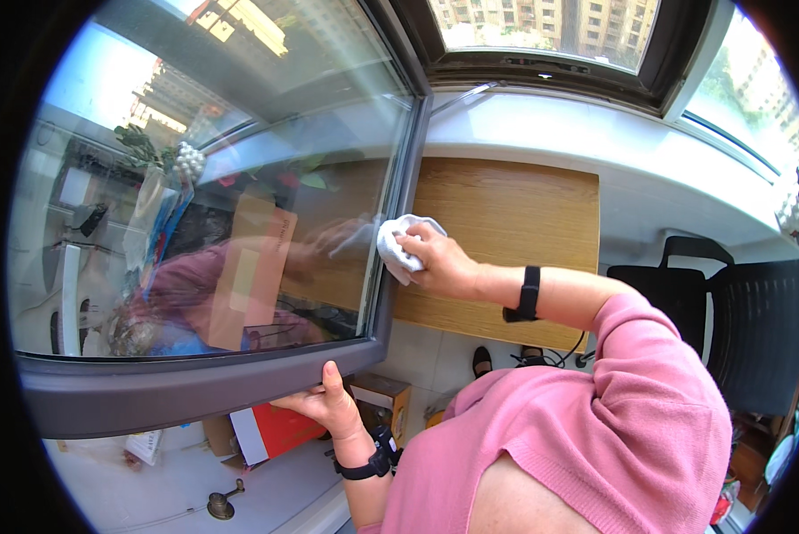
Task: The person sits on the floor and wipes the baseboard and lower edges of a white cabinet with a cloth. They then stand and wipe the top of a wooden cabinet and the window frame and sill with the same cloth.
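A glass window sash (pixel 192 220) with a dark grey frame (pixel 199 387) swings out to my left and fills that side of the head view. My left hand (pixel 329 404) grips the lower rail of this frame, with the thumb up on its face. In my right hand (pixel 439 260) is a bunched white cloth (pixel 399 243), pressed against the frame's right-hand stile where it meets the glass. The hand and the pink sleeve are mirrored in the pane. Part of the cloth is hidden under my fingers.
A wooden table (pixel 506 200) stands below my right arm, beside a white sill (pixel 539 127). A metal stay (pixel 466 99) joins the sash near the sill. Black chairs (pixel 753 327) are at right. Boxes (pixel 379 400) and a crank handle (pixel 222 504) lie at lower left.
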{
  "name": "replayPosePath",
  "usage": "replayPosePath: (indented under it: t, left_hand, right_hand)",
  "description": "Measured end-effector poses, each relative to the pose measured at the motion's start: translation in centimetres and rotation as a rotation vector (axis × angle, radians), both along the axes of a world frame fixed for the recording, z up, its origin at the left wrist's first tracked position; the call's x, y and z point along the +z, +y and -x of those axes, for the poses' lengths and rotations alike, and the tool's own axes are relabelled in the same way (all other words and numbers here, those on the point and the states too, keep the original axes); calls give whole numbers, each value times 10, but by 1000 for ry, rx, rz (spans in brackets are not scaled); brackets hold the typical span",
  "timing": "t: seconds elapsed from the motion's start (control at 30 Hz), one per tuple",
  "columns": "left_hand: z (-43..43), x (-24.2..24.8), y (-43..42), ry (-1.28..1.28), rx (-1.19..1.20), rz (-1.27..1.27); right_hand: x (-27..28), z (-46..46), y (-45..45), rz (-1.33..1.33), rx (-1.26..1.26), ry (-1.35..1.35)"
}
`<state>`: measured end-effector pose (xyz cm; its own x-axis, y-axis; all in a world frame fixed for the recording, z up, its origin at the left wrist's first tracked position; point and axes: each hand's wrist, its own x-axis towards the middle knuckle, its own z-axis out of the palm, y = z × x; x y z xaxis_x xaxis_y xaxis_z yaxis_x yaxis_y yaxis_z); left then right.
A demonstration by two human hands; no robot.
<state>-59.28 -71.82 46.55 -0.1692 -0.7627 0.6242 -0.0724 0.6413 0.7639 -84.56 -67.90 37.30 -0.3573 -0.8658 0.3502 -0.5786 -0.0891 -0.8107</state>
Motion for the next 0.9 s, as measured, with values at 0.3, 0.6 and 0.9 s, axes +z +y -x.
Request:
replayPosePath:
  t: [0.3,0.6,0.9]
  left_hand:
    - [0,-1,-1,31,-49,-17]
    - [-1,1,1,10,-46,-20]
    - [1,4,3,57,-81,-43]
  right_hand:
    - [29,168,-102,-113,-615,-6]
    - [7,75,-45,-229,-209,-56]
    - [23,38,-21,-171,-13,-277]
